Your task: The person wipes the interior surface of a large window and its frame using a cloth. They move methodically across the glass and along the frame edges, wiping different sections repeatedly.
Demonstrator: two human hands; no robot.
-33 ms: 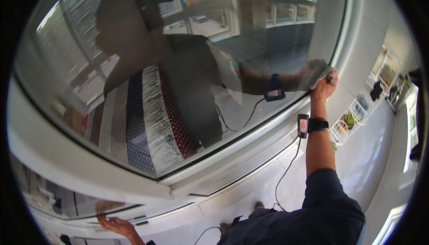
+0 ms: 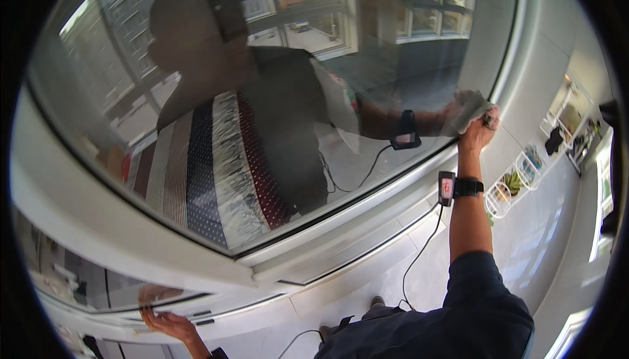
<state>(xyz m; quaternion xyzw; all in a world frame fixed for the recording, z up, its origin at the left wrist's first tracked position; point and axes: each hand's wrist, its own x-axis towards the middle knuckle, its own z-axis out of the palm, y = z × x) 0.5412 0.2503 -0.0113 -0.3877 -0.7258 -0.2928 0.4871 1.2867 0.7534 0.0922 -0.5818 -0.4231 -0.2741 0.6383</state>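
Note:
My right hand (image 2: 481,128) is closed around a grey cleaning cloth (image 2: 473,109) and presses it to the glass near the right edge of a large window pane (image 2: 373,84). The bunched cloth partly hides the fingers. At the lower left, my left hand (image 2: 169,325) rests its fingertips against a lower glass panel beside the white window frame (image 2: 196,254). Its fingers are slightly bent and apart, and no object shows in them. My own dark outline and right arm are mirrored in the large pane.
A black wrist device (image 2: 447,188) on my right forearm trails a thin cable (image 2: 419,257). White wire baskets (image 2: 524,168) stand at the right, below a white shelf (image 2: 569,107). A striped fabric (image 2: 209,169) shows in the pane. Pale tiled floor (image 2: 367,280) lies below.
The view has shifted slightly. My right hand stays at the pane's right edge with the cloth, and my left hand remains at the lower panel.

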